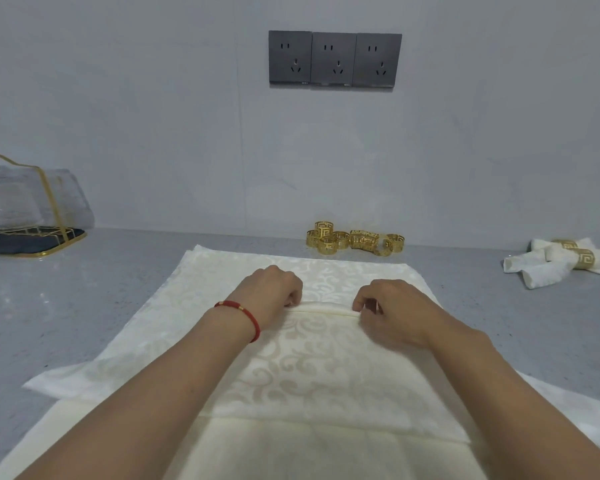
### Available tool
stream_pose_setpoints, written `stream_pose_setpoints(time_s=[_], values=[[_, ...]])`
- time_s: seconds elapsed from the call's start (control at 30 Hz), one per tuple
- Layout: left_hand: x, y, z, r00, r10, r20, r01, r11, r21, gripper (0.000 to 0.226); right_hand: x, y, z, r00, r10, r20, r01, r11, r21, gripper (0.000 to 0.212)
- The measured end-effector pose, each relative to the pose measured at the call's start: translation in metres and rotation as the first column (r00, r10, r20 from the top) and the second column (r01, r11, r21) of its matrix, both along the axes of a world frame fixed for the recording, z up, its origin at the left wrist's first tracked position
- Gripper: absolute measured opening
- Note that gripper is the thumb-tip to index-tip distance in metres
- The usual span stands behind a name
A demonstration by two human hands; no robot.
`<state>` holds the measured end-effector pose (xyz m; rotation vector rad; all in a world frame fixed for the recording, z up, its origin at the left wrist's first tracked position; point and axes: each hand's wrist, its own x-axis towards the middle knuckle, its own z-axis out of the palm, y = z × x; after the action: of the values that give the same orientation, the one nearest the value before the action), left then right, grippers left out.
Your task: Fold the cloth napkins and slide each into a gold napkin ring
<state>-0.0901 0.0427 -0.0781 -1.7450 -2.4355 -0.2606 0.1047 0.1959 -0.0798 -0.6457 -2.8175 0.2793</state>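
Hands [274, 289] [388, 313] pinching napkin fold [326, 308]

Napkin [312, 355] patterned cream cloth; rings [355, 241] shiny gold metal; countertop [66, 306] speckled grey

wall sockets [335, 59] | gold wire rack [32, 216] far left | grey counter [84, 289]

One head-worn camera looks forward and down, close over the counter [84, 306], seemingly facing the wall [153, 116].
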Motion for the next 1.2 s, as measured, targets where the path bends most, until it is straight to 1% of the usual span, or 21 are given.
stream_pose_setpoints(time_s=[0.07,0.1,0.17,0.2,0.27,0.37,0.43,0.5,0.57,0.63,0.67,0.73,0.8,0.87,0.9,0.93,1.0,1.07,1.1,1.2], values=[[-0.003,-0.003,-0.011,0.999,0.030,0.044,-0.033,0.996,0.085,0.037,0.001,0.001,-0.004,0.998,-0.015,-0.063,0.013,0.999,-0.039,0.016],[-0.003,-0.004,-0.016,0.999,0.027,0.032,-0.030,0.994,0.103,0.035,0.002,0.002,-0.006,0.997,-0.022,-0.074,0.018,0.999,-0.051,0.015],[-0.001,-0.006,-0.023,1.000,0.011,-0.005,-0.011,0.994,0.109,0.029,0.003,0.004,-0.009,0.998,-0.031,-0.059,0.028,0.998,-0.051,0.021],[0.001,-0.007,-0.024,1.000,0.005,-0.009,-0.004,0.994,0.112,0.027,0.003,0.006,-0.009,0.998,-0.040,-0.043,0.039,0.999,-0.027,0.024],[0.004,-0.009,-0.023,0.999,0.015,-0.051,-0.009,0.993,0.116,0.023,0.003,0.008,-0.008,0.998,-0.057,-0.017,0.058,0.997,0.053,0.022],[0.012,-0.012,-0.013,0.976,0.064,-0.209,-0.041,0.993,0.110,0.026,0.002,0.005,-0.006,0.998,-0.043,-0.039,0.049,0.987,0.156,0.007],[0.016,-0.013,-0.008,0.963,0.075,-0.260,-0.049,0.993,0.105,0.031,0.002,0.001,-0.005,0.999,-0.026,-0.046,0.036,0.976,0.217,0.005],[0.017,-0.015,-0.005,0.965,0.061,-0.255,-0.038,0.995,0.094,0.034,0.003,0.000,-0.001,1.000,-0.011,-0.015,0.014,0.968,0.251,0.010],[0.017,-0.018,-0.002,0.976,0.008,-0.219,0.005,0.998,0.060,0.033,0.004,-0.002,0.004,0.998,0.016,0.054,-0.029,0.966,0.257,0.015],[0.017,-0.023,0.001,0.988,-0.048,-0.145,0.046,0.999,-0.021,0.028,0.008,-0.005,0.010,0.991,0.034,0.130,-0.061,0.976,0.207,0.017],[0.017,-0.026,0.003,0.995,-0.050,-0.090,0.045,0.998,-0.054,0.026,0.010,-0.007,0.012,0.990,0.038,0.138,-0.059,0.986,0.155,0.014],[0.015,-0.032,0.005,0.999,-0.029,0.015,0.030,0.997,-0.071,0.027,0.013,-0.007,0.011,0.995,0.049,0.086,-0.052,0.998,0.029,0.006],[0.012,-0.032,0.004,0.998,-0.023,0.055,0.025,0.999,-0.042,0.030,0.013,-0.001,0.008,0.998,0.064,0.017,-0.063,0.996,-0.056,0.011],[0.012,-0.032,0.001,0.998,-0.021,0.054,0.023,0.999,-0.037,0.031,0.014,0.004,0.005,0.998,0.063,0.007,-0.061,0.990,-0.130,0.005],[0.012,-0.032,0.000,0.999,-0.019,0.046,0.021,0.999,-0.047,0.031,0.014,0.006,0.005,0.998,0.067,0.019,-0.063,0.986,-0.152,0.007],[0.013,-0.032,-0.001,0.999,-0.016,0.040,0.018,0.998,-0.059,0.028,0.015,0.008,0.004,0.997,0.074,0.029,-0.068,0.984,-0.166,0.010],[0.014,-0.032,-0.002,1.000,-0.013,0.026,0.015,0.998,-0.055,0.020,0.018,0.012,0.005,0.996,0.085,0.039,-0.076,0.979,-0.188,0.007],[0.018,-0.034,0.000,1.000,-0.002,-0.026,0.001,0.999,-0.036,0.011,0.021,0.012,0.008,0.993,0.107,0.044,-0.094,0.967,-0.237,0.009],[0.019,-0.034,0.002,0.998,0.000,-0.067,-0.002,1.000,-0.029,0.008,0.022,0.012,0.011,0.993,0.112,0.044,-0.098,0.965,-0.244,0.013],[0.025,-0.036,0.008,0.993,-0.029,-0.116,0.026,0.999,-0.029,0.020,0.022,0.005,0.015,0.994,0.108,0.034,-0.101,0.979,-0.176,0.018]])
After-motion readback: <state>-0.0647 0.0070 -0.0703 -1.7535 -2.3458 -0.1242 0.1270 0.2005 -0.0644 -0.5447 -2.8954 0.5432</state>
